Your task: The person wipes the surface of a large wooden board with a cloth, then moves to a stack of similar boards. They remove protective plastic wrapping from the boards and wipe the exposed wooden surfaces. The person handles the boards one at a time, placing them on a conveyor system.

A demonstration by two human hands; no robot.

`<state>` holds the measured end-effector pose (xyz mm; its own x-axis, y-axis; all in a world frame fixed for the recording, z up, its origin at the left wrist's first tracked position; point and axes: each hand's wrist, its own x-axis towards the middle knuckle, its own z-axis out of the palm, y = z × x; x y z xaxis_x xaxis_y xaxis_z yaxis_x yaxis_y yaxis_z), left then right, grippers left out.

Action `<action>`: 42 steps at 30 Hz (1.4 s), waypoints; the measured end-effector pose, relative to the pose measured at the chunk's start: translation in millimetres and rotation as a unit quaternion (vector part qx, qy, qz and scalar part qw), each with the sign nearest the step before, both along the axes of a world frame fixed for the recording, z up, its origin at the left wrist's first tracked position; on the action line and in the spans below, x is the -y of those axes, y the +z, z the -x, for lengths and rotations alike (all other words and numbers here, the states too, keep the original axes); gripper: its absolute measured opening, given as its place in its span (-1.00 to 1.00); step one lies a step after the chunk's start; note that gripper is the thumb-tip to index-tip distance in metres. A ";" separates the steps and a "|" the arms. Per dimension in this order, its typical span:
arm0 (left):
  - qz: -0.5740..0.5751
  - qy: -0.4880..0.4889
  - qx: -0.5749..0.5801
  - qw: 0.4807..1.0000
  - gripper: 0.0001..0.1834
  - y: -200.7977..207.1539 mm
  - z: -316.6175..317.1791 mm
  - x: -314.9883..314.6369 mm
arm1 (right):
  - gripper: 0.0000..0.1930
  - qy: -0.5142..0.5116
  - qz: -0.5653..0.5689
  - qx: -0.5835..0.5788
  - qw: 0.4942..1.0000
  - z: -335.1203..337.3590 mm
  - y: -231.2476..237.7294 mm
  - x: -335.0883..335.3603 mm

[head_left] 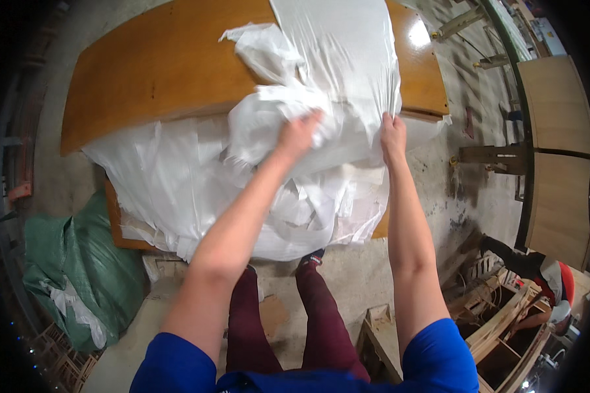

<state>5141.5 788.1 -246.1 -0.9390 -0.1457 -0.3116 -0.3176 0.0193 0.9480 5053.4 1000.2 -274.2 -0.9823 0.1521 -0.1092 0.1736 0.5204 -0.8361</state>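
Observation:
A thin white wrapping sheet (pixel 337 46) runs over a glossy brown wooden panel (pixel 164 62) and hangs in loose folds down its near side. My right hand (pixel 393 136) is closed on the sheet's right edge, by the panel's near edge, and pulls it taut. Left of it, my left hand (pixel 299 134) grips a bunched part of the same sheet; its fingertips are slightly blurred. More crumpled white sheeting (pixel 170 177) covers the stack below the panel, so most of what lies under it is hidden.
A green woven sack (pixel 88 262) stands at the lower left. Pale boards (pixel 560 105) lie along a bench on the right. Another person (pixel 547 281) bends over a wooden frame (pixel 505 321) at the lower right. A wooden stand (pixel 380 337) is beside my legs.

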 end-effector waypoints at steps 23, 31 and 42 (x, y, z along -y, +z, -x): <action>-0.332 0.116 0.129 0.927 -0.58 31.9 -0.1 73.4 | -0.67 0.157 0.404 0.230 0.871 -80.3 92.7 150.3; 0.086 0.136 0.137 0.977 -0.66 -0.4 -215.3 72.9 | -0.65 0.025 0.352 0.175 0.919 -214.9 34.4 116.7; -0.031 0.644 0.063 0.762 -0.68 138.2 -486.9 336.6 | -0.78 0.560 0.294 0.213 0.745 -387.3 96.3 350.7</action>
<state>5628.5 451.4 -107.8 0.0077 -0.9023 -0.4310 -0.1237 -0.4286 0.8950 5440.6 649.5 -177.9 -0.3149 -0.9337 -0.1704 0.2205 0.1026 -0.9700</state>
